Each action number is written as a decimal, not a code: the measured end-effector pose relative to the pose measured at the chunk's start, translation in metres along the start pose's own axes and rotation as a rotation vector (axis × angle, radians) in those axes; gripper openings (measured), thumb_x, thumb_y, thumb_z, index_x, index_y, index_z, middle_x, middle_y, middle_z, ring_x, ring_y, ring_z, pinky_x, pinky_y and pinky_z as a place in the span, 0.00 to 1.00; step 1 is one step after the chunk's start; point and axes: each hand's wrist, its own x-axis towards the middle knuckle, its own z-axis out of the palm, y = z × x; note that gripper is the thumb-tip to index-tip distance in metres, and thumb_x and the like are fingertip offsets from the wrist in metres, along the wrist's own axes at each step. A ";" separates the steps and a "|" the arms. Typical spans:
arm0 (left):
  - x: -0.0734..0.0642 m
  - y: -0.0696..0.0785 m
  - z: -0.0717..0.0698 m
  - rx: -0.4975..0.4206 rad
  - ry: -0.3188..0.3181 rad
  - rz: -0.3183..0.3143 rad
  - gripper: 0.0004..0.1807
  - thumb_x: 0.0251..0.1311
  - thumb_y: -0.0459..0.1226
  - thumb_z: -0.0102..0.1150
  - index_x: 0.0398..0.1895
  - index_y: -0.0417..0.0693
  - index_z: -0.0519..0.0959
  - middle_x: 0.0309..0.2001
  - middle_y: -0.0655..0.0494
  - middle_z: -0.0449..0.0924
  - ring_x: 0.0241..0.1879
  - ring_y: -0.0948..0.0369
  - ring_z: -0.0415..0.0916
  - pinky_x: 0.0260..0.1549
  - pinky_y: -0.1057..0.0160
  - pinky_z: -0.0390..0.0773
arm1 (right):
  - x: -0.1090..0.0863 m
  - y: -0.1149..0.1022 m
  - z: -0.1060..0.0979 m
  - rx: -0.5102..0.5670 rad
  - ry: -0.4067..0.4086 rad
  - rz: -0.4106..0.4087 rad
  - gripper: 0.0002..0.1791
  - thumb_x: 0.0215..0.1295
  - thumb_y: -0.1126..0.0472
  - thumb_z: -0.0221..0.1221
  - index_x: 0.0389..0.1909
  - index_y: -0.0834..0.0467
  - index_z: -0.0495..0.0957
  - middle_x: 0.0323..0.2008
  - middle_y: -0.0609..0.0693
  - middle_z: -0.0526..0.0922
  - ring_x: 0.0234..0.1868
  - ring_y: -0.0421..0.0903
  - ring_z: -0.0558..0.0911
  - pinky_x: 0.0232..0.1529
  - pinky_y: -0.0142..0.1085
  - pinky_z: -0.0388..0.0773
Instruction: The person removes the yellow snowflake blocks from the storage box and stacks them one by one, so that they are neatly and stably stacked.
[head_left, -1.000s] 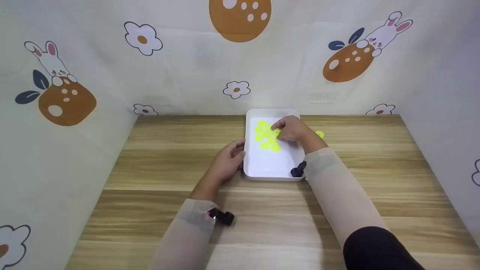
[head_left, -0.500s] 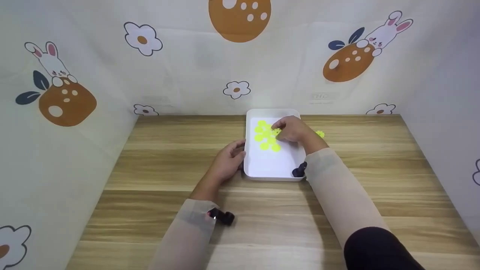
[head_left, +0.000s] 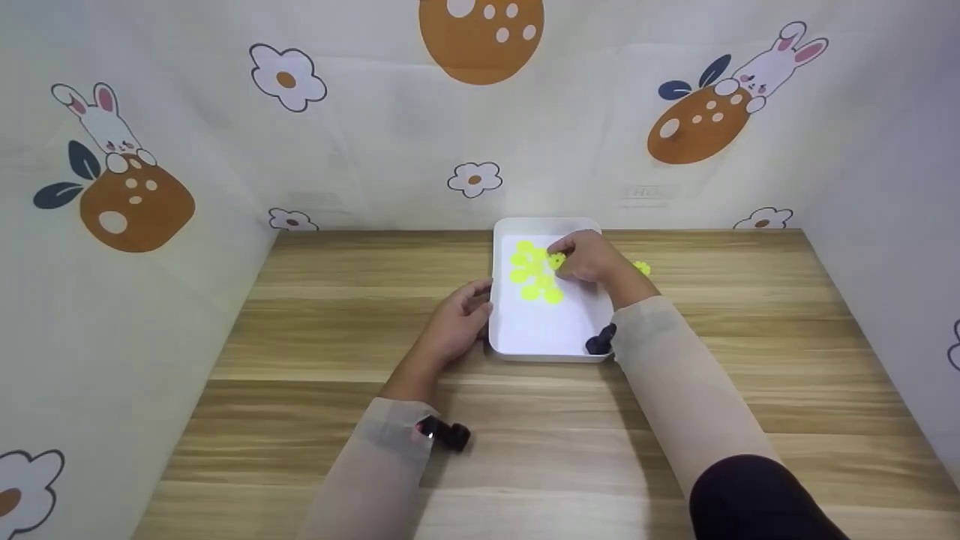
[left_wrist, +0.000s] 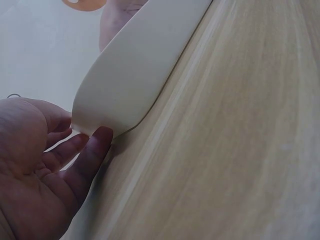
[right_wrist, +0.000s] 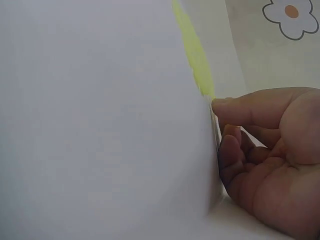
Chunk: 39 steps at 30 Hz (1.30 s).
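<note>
A shallow white tray (head_left: 552,327) stands on the wooden table, holding a cluster of flat yellow flower-shaped pieces (head_left: 531,292). My right hand (head_left: 591,259) reaches into the tray over its right wall. It pinches a yellow flower-shaped piece (head_left: 556,261) between thumb and index finger at the cluster's right edge. In the right wrist view the pieces (right_wrist: 195,55) show only as a thin yellow strip by the index fingertip. My left hand (head_left: 454,322) rests at the tray's left wall (left_wrist: 130,65), its fingertips touching it from outside, as the left wrist view shows.
Another yellow flower-shaped piece (head_left: 641,268) lies on the wooden table (head_left: 337,315), right of the tray and partly behind my right wrist. A pale printed curtain (head_left: 375,150) hangs behind and on both sides. A black camera is strapped to each sleeve.
The flower-shaped piece at my right fingertips has shifted slightly up and shows more plainly. My right hand has moved very little. The left hand and the tray keep their places.
</note>
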 end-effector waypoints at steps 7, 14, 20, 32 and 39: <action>0.001 0.001 0.002 -0.004 0.005 -0.017 0.28 0.80 0.39 0.55 0.80 0.54 0.69 0.80 0.52 0.70 0.66 0.53 0.82 0.55 0.58 0.90 | -0.003 -0.005 -0.002 0.180 0.012 0.022 0.27 0.69 0.68 0.68 0.66 0.48 0.83 0.67 0.51 0.76 0.65 0.53 0.71 0.72 0.46 0.75; 0.001 0.003 0.003 0.012 0.010 -0.019 0.28 0.80 0.40 0.56 0.80 0.56 0.70 0.79 0.51 0.71 0.68 0.54 0.81 0.56 0.57 0.89 | -0.008 -0.013 -0.009 0.272 0.035 -0.027 0.27 0.67 0.67 0.70 0.67 0.51 0.82 0.67 0.50 0.77 0.67 0.51 0.72 0.77 0.47 0.72; 0.001 0.001 0.002 -0.030 0.000 0.003 0.28 0.80 0.38 0.55 0.80 0.51 0.69 0.79 0.48 0.71 0.69 0.52 0.80 0.55 0.57 0.90 | -0.021 -0.020 -0.026 0.325 0.062 -0.127 0.26 0.67 0.65 0.72 0.65 0.54 0.82 0.64 0.52 0.78 0.65 0.51 0.73 0.75 0.45 0.75; 0.002 0.004 0.001 0.020 0.018 -0.065 0.28 0.80 0.41 0.57 0.80 0.58 0.70 0.80 0.55 0.71 0.76 0.54 0.73 0.70 0.53 0.81 | -0.039 0.008 -0.064 0.235 0.104 -0.140 0.24 0.68 0.60 0.73 0.63 0.55 0.81 0.59 0.52 0.77 0.59 0.50 0.72 0.64 0.41 0.80; 0.002 0.003 0.001 -0.003 0.012 -0.037 0.28 0.79 0.39 0.56 0.79 0.54 0.70 0.79 0.52 0.71 0.73 0.53 0.77 0.63 0.54 0.86 | -0.045 0.032 -0.079 0.215 0.132 -0.092 0.25 0.66 0.60 0.74 0.63 0.55 0.81 0.58 0.52 0.79 0.58 0.50 0.76 0.63 0.42 0.81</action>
